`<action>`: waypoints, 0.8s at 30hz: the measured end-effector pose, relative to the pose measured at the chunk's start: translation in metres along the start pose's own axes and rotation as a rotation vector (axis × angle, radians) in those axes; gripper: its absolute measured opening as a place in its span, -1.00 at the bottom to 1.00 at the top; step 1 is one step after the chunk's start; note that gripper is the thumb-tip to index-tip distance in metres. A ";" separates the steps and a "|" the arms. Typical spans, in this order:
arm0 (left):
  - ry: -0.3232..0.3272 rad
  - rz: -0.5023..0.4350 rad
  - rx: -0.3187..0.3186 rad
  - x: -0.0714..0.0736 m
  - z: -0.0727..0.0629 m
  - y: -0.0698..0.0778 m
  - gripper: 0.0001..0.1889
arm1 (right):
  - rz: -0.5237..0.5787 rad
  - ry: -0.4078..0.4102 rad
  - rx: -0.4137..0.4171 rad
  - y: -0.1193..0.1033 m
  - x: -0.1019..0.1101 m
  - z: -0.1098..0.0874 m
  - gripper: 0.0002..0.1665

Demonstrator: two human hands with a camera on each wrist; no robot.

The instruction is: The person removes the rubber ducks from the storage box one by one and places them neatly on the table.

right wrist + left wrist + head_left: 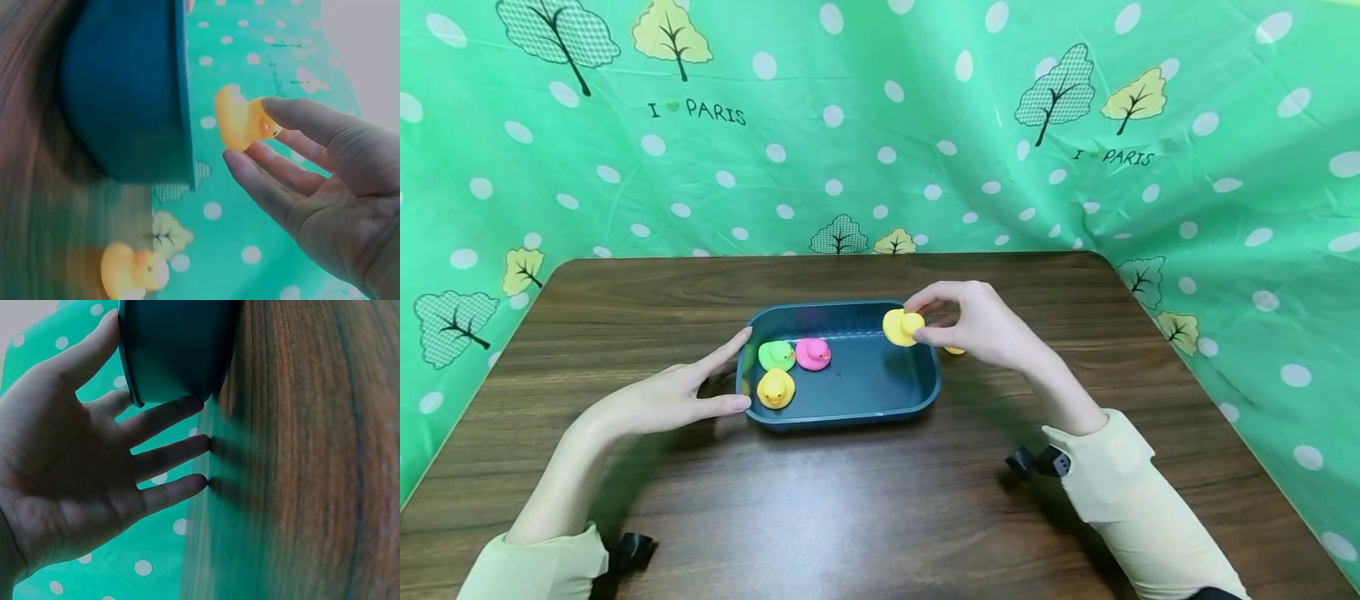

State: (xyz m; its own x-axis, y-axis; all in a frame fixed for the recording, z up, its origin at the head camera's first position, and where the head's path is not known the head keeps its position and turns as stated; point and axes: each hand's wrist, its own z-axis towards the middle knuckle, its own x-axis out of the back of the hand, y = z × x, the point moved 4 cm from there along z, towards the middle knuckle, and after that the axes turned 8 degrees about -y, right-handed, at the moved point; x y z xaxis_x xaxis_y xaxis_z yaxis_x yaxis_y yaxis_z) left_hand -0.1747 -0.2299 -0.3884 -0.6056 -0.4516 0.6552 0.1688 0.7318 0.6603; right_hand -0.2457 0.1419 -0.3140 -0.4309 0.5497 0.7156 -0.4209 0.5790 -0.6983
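Note:
A dark blue rectangular tray (838, 417) stands on the table. In its left part sit a green rubber duck (775, 357), a pink rubber duck (813, 355) and a yellow rubber duck (776, 389). My right hand (976, 325) pinches another yellow rubber duck (240, 119) between thumb and fingers, above the tray's right end. My left hand (662, 398) is spread at the tray's left end, thumb and fingertips touching its rim and side. One more yellow rubber duck (131, 272) sits on the table right of the tray, mostly hidden behind my right hand in the head view.
The brown wooden table (850, 517) extends around the tray on all sides. Behind it hangs a green cloth (880, 125) with white dots and printed trees. A small black device (1037, 462) is strapped at the right sleeve, another (634, 552) at the left.

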 end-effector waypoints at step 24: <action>-0.005 -0.014 0.014 -0.001 0.000 0.002 -0.03 | -0.163 0.189 -0.182 0.071 0.073 -0.063 -0.72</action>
State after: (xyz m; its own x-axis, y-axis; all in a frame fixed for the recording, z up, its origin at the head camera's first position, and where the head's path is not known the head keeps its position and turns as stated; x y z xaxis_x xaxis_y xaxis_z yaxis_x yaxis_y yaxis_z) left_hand -0.1736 -0.2277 -0.3880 -0.6117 -0.4596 0.6439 0.1494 0.7322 0.6645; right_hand -0.2568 0.2613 -0.3097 -0.2062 0.5335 0.8203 -0.3151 0.7574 -0.5719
